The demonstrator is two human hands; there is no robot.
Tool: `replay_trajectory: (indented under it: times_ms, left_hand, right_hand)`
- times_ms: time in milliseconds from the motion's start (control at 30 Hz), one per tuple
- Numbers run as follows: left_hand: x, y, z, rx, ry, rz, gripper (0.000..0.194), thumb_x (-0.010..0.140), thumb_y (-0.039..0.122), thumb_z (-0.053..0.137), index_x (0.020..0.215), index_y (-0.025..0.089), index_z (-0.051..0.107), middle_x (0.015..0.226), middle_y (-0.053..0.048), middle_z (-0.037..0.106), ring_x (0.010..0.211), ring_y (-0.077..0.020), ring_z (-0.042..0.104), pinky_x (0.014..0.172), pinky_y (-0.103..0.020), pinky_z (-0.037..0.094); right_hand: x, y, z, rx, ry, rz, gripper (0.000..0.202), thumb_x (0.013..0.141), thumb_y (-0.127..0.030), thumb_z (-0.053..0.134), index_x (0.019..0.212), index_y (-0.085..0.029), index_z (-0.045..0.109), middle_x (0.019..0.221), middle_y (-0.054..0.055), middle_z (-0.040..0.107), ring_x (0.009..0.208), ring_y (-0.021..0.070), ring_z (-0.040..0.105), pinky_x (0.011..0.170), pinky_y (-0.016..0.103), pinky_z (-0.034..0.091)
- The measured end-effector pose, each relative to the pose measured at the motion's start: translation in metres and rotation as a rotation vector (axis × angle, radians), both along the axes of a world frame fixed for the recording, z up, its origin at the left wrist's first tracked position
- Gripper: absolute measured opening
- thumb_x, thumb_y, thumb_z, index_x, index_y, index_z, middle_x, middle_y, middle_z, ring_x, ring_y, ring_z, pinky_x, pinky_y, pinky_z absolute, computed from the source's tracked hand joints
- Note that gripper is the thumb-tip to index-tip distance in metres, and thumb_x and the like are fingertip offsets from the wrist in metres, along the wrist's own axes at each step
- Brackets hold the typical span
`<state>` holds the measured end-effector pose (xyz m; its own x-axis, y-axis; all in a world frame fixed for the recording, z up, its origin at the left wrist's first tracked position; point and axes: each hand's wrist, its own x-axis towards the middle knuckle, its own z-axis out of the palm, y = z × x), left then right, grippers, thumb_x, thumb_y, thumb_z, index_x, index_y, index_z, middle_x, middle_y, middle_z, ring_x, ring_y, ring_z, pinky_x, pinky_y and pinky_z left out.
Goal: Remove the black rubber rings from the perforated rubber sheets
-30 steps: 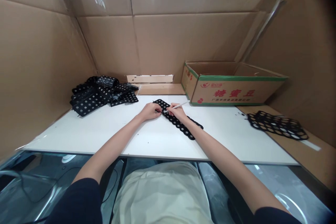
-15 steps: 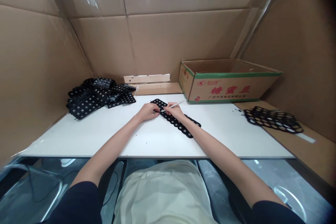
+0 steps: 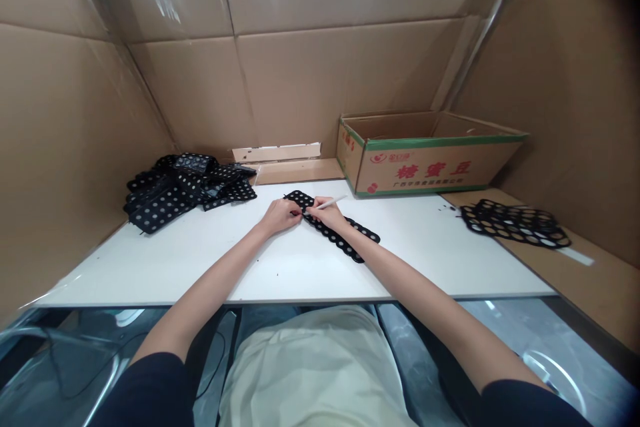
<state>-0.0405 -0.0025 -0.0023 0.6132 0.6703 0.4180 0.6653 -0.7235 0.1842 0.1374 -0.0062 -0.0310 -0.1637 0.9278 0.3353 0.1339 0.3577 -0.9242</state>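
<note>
A black strip with pale dots and scalloped edges (image 3: 333, 235) lies slantwise on the white table in the head view. My left hand (image 3: 281, 216) has its fingers closed on the strip's left edge near the upper end. Gripped in my right hand (image 3: 327, 213) is a thin white pen-like tool (image 3: 334, 201), its lower end at the strip beside my left fingertips. The tool's very tip is too small to make out. My right forearm passes over part of the strip.
A heap of dotted black pieces (image 3: 173, 190) lies at the back left. An open cardboard box (image 3: 425, 170) with green edges stands at the back right. Black pieces with large holes (image 3: 515, 223) lie at the right. Cardboard walls surround the white table (image 3: 200, 273).
The whole view has shifted slightly. My right hand and the white tool have tilted a little, and both hands remain at the same part of the strip.
</note>
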Motion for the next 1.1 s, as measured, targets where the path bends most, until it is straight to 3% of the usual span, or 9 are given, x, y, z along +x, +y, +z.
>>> replay_trajectory:
  times_ms: [400,500,700,867,1100]
  left_hand:
    - [0.000,0.003,-0.003,-0.015,-0.019,0.056,0.015,0.074,0.024,0.056,0.075,0.021,0.071,0.078,0.000,0.072,0.072,-0.0149,0.064,0.066,-0.023,0.042]
    - [-0.001,0.005,-0.002,-0.025,-0.027,0.058,0.016,0.075,0.024,0.056,0.077,0.021,0.072,0.077,0.000,0.072,0.072,-0.0146,0.065,0.067,-0.022,0.043]
    - [-0.002,0.006,0.002,-0.037,-0.020,0.044,0.015,0.074,0.023,0.056,0.077,0.021,0.071,0.077,0.000,0.072,0.071,-0.0145,0.064,0.065,-0.022,0.043]
    - [-0.001,0.004,0.002,0.005,0.039,0.022,0.011,0.071,0.020,0.057,0.073,0.020,0.068,0.074,0.000,0.069,0.069,-0.0145,0.062,0.063,-0.022,0.041]
    - [0.004,-0.003,-0.001,0.172,0.150,-0.115,0.017,0.072,0.016,0.055,0.085,0.020,0.066,0.089,-0.004,0.066,0.083,-0.0163,0.060,0.066,-0.024,0.042]
  right_hand:
    - [0.011,0.013,-0.001,-0.057,-0.064,0.173,0.021,0.061,-0.032,0.067,0.065,-0.016,0.054,0.056,-0.001,0.059,0.051,0.0108,0.053,0.053,0.022,0.041]
    - [0.015,0.017,0.000,-0.006,-0.127,0.165,0.017,0.062,-0.029,0.066,0.065,-0.015,0.057,0.059,-0.001,0.060,0.055,0.0108,0.053,0.056,0.022,0.041]
    - [0.020,0.010,0.020,0.110,-0.279,0.191,0.008,0.064,-0.023,0.064,0.067,-0.016,0.062,0.070,0.000,0.066,0.065,0.0123,0.057,0.061,0.022,0.042]
    - [0.024,0.000,0.035,-0.033,-0.114,0.119,0.015,0.064,-0.026,0.062,0.057,-0.017,0.053,0.045,-0.003,0.054,0.041,0.0087,0.046,0.043,0.020,0.033]
    - [0.021,0.001,0.029,-0.131,-0.075,-0.019,0.019,0.062,-0.021,0.057,0.048,-0.017,0.045,0.039,-0.004,0.048,0.036,0.0061,0.039,0.039,0.019,0.028]
